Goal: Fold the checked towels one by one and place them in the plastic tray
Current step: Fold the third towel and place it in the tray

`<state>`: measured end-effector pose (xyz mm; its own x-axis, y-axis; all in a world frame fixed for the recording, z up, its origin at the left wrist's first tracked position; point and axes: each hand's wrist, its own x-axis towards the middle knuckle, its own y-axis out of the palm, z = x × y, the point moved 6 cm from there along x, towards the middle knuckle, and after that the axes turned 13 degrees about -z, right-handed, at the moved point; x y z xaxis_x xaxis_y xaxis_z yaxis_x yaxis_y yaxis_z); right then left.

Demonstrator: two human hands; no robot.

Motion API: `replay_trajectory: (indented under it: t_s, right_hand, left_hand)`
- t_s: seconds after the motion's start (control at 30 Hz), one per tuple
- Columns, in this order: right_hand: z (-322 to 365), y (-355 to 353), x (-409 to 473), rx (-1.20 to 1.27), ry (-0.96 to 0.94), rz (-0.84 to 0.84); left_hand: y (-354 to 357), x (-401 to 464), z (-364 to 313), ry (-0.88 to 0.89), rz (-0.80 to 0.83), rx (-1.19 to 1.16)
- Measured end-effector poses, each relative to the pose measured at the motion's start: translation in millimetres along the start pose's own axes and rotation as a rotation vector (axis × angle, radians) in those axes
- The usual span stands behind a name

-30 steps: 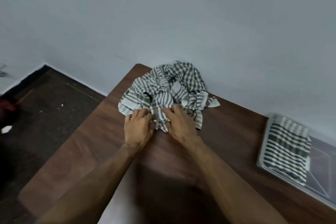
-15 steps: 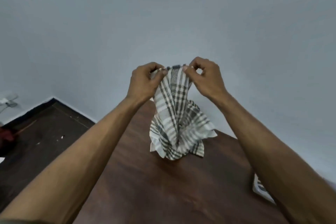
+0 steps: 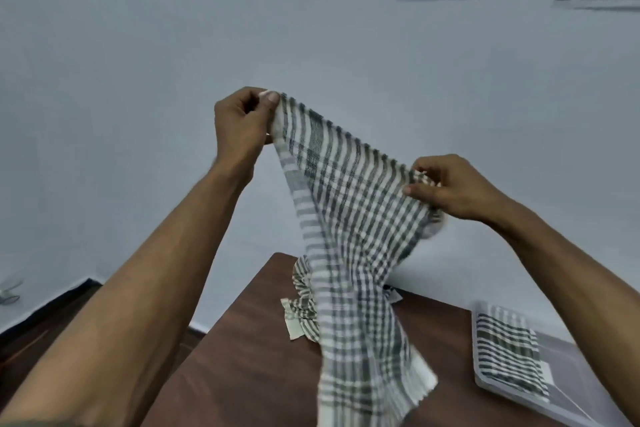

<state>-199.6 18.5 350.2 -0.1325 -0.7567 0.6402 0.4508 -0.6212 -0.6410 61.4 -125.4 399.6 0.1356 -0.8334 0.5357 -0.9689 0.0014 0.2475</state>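
Brown wooden surface fills the lower frame; tray at 4 o'clock holds one folded towel. Held towel hangs in mid-air over the surface, with a crumpled pile behind it at 6 o'clock. Left hand pinches the top corner at 11 o'clock; right hand grips the same top edge at 3 o'clock, fingers curled round bunched cloth. Judged light, limp, non-slippery: hold by corners, keep edge taut.
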Motion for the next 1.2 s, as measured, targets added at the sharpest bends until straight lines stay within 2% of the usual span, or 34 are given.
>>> replay_trajectory:
  t_s: [0.1, 0.3, 0.57, 0.63, 0.7, 0.77, 0.83, 0.9, 1.03, 1.13, 1.2]
  right_hand:
    - [-14.5, -35.1, -21.9, 0.059, 0.116, -0.081]
    - [-28.6, -85.4, -69.1, 0.401, 0.362, -0.313]
    - [-4.7, -128.9, -109.1, 0.741, 0.332, -0.639]
    - [-12.0, -139.2, -104.3, 0.653, 0.378, -0.757]
    - [-29.9, -145.8, -96.3, 0.365, 0.447, -0.892]
    - [-46.6, -138.8, -86.9, 0.013, 0.503, -0.942]
    - [-52.3, -117.2, -82.4, -0.159, 0.552, -0.899]
    - [-50.1, -88.2, -82.9, -0.206, 0.557, -0.812]
    - [-27.5, -26.8, -95.1, -0.278, 0.424, -0.567]
    - [-13.9, -3.9, -113.2, -0.351, 0.335, -0.543]
    - [-10.0, 3.6, -124.1, -0.423, 0.277, -0.546]
  left_hand:
    - [-7.5, -4.0, 5.4, -0.055, -0.017, 0.001]
    - [-19.9, -24.5, 24.6, -0.14, -0.054, -0.041]
    - [-31.5, -44.8, -11.4, 0.048, -0.092, -0.238]
    - [-17.9, -40.1, -18.8, 0.079, -0.107, -0.207]
    - [8.0, -32.8, -5.8, 0.022, -0.1, -0.085]
    - [36.6, -30.8, 28.0, -0.13, -0.047, 0.052]
    - [62.8, -48.3, 64.8, -0.293, 0.037, 0.154]
    - [87.5, -86.3, 83.0, -0.362, 0.139, 0.142]
    - [121.5, -174.6, 92.1, -0.378, 0.334, 0.072]
    - [125.9, -214.7, 95.9, -0.389, 0.418, 0.053]
    - [121.9, -226.6, 96.0, -0.387, 0.413, 0.038]
